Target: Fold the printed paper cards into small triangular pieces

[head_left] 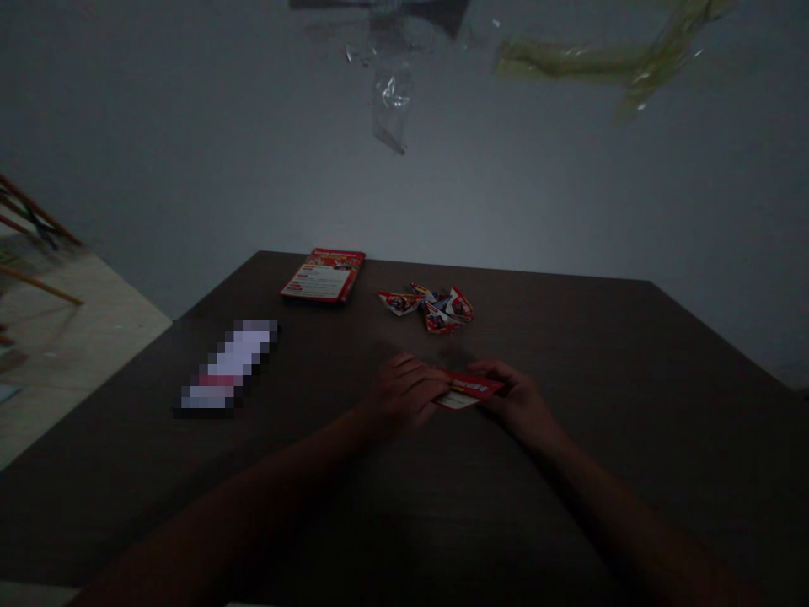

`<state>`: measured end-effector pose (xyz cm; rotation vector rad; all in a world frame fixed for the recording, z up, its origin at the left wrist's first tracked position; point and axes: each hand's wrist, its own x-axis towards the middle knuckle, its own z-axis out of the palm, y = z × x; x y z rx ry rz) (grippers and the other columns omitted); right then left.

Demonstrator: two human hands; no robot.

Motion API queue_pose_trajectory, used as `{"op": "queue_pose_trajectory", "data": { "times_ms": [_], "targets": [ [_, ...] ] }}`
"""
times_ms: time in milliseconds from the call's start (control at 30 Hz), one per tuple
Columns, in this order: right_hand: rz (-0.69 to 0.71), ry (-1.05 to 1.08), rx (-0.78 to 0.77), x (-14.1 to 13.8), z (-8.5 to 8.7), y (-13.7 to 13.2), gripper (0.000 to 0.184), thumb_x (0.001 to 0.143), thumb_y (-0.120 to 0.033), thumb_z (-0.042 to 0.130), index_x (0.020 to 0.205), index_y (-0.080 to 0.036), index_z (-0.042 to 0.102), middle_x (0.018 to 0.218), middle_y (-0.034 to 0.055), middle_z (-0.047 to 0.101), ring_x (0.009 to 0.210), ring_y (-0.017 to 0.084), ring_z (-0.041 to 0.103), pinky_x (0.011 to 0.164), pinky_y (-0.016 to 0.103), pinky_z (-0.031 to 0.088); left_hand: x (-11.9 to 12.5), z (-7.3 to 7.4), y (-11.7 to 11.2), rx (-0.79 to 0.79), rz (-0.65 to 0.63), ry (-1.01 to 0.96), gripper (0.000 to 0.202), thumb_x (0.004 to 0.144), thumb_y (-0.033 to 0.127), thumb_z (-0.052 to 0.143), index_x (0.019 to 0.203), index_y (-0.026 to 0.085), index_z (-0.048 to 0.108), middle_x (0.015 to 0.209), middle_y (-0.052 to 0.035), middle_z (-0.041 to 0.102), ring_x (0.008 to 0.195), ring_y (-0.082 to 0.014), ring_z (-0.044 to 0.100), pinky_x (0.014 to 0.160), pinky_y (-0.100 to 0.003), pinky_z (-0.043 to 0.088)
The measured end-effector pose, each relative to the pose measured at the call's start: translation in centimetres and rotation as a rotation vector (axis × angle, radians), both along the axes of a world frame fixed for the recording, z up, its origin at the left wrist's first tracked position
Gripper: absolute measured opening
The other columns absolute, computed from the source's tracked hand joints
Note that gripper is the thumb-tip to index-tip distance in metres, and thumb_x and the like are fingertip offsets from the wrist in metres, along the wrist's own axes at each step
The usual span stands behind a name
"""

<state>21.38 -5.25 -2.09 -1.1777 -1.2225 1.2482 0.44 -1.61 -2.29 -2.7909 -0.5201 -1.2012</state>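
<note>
A small red and white printed paper (468, 390) lies on the dark wooden table (607, 379) near its middle. My left hand (404, 393) rests on the paper's left side with its fingers curled down and pressed onto it. My right hand (515, 400) grips the paper's right side, fingers bent over its edge. Part of the paper is hidden under both hands. The scene is dim.
Behind my hands lies a cluster of folded red, white and blue paper shapes (433, 307). A stack of red printed sheets (324, 275) sits at the table's far edge. A blurred-out pale object (227, 364) lies at the left. Wall behind; wooden chair legs (34, 253) far left.
</note>
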Motion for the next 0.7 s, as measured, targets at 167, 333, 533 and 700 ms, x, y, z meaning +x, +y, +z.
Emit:
{"op": "queue_pose_trajectory", "data": {
  "times_ms": [167,333,533,700],
  "targets": [
    [-0.006,-0.069,0.061,0.4,-0.6,0.0,0.016,0.061,-0.022,0.074,0.077,-0.022,0.068,0.077,0.0008,0.066,0.072,0.016,0.058,0.071,0.031,0.045,0.0,-0.4,0.1,-0.009,-0.017,-0.035,0.016,0.078,0.017,0.056,0.093,0.018,0.057,0.096,-0.0045,0.070,0.084,-0.0140,0.064,0.077,-0.031,0.045],
    [-0.012,-0.069,0.121,0.3,-0.3,-0.2,0.013,0.064,-0.026,0.074,0.074,-0.022,0.067,0.082,0.0026,0.065,0.079,0.018,0.059,0.076,0.033,0.046,0.3,-0.1,-0.1,-0.120,-0.009,-0.107,0.010,0.078,0.020,0.058,0.087,0.018,0.058,0.090,-0.0045,0.071,0.079,-0.0140,0.065,0.075,-0.031,0.047],
    [0.023,0.003,0.126,0.2,0.6,-0.8,0.013,0.068,-0.027,0.073,0.075,-0.023,0.064,0.100,0.0037,0.067,0.094,0.019,0.060,0.086,0.034,0.043,0.5,-0.5,-0.7,-0.324,0.201,-0.255,0.017,0.077,0.032,0.062,0.086,0.017,0.061,0.076,-0.0038,0.069,0.068,-0.0153,0.065,0.063,-0.029,0.052],
    [-0.030,0.016,0.111,0.2,0.7,-0.9,0.017,0.067,-0.030,0.074,0.076,-0.023,0.063,0.083,0.0016,0.067,0.076,0.017,0.059,0.070,0.029,0.045,0.2,-1.5,-0.7,-0.375,0.307,-0.234,0.026,0.073,0.040,0.064,0.084,0.016,0.064,0.076,-0.0044,0.069,0.065,-0.0169,0.065,0.063,-0.031,0.054]
  ]
}}
